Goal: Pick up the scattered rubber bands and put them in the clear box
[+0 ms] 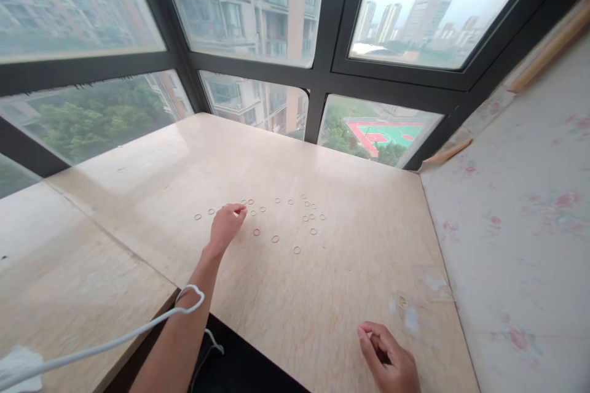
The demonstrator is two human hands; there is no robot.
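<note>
I count at least eighteen thin rings [294,250] mid-frame on the surface [341,295]; beside them my left hand [225,225] pinches, lower right my right hand [389,357] curls, fingertips together; contents, I can't tell.

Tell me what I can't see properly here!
In the head view:
Thin round pale and reddish rings: too small to tell their material.
Left hand: hides whether it pinches a ring.
Right hand: its curl hides the palm.
Crumpled white thing: cut off by the left edge.
</note>
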